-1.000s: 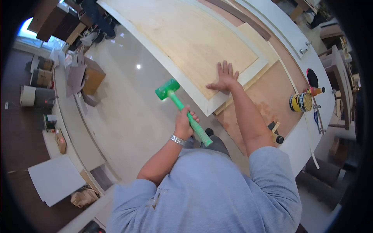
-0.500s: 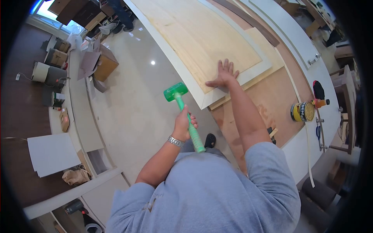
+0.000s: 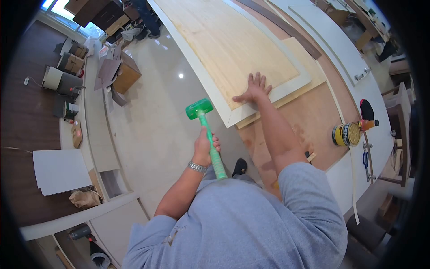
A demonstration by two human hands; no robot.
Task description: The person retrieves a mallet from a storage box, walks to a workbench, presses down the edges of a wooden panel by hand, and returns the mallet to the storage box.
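My left hand (image 3: 205,148) is wrapped around the handle of a green mallet (image 3: 199,109), its head up and beside the panel's edge, not touching it. A watch is on that wrist. Fingers spread, my right hand (image 3: 255,90) lies flat on the near corner of a wooden panel (image 3: 224,49). The panel has a light wood face and a white border (image 3: 286,93). Beneath it lies another pale board (image 3: 309,85), on a brown work surface (image 3: 286,130).
Right of my right arm are a yellow-and-black can (image 3: 342,135), an orange bottle (image 3: 368,124), blue-handled scissors (image 3: 365,159) and a white strip (image 3: 354,188). A cardboard box (image 3: 126,74) stands on the floor to the left. A person's legs (image 3: 147,18) show at the far end.
The mallet has shifted slightly left and down with my left hand. My right hand stays flat on the panel. The whole view has shifted a little.
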